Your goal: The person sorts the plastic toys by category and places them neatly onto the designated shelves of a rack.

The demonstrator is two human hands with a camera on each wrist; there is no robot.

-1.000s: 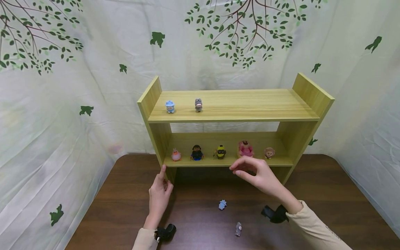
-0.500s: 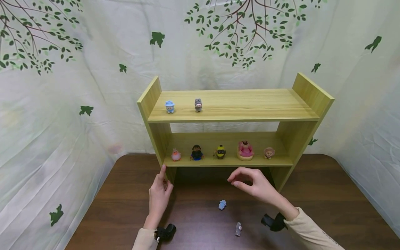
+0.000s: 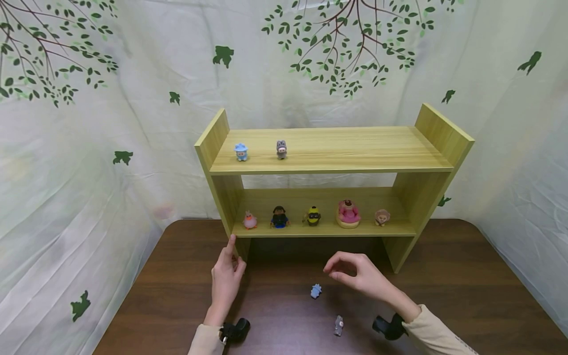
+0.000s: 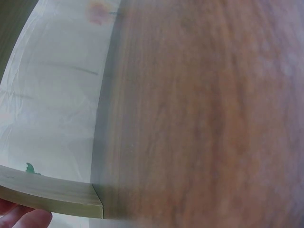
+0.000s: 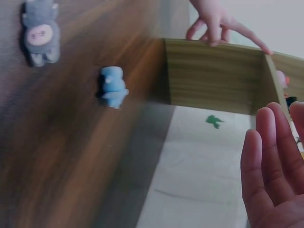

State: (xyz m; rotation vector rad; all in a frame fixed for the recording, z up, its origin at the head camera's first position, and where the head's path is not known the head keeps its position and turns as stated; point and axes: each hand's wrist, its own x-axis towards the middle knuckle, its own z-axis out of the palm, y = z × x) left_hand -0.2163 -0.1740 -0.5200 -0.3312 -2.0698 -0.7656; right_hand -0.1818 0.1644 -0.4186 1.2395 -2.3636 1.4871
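Observation:
My left hand (image 3: pixel 225 281) is at the lower left side panel of the wooden shelf (image 3: pixel 350 149). Its index finger points up along the front edge, and its other fingers grip the panel, as the right wrist view shows. My right hand (image 3: pixel 363 277) hovers over the table in front of the shelf, fingers loosely bent and nothing in them. Below it on the table lie a light blue toy figurine (image 3: pixel 316 291) and, nearer me, a grey toy figurine (image 3: pixel 339 325) with a pale face. In the left wrist view only some fingertips (image 4: pixel 35 219) show, at the panel's edge.
On the upper board stand a blue-hatted figurine (image 3: pixel 241 152) and a grey rabbit-eared figurine (image 3: pixel 281 149). The middle board holds several more, among them a pink bear figurine (image 3: pixel 348 214) and a yellow-and-black figurine (image 3: pixel 313 216). A leaf-printed cloth (image 3: pixel 146 118) hangs behind the brown table (image 3: pixel 168 286).
My right hand has drawn down and back from the middle board toward the table, uncovering the pink bear figurine. My left hand and the figurines stay where they were.

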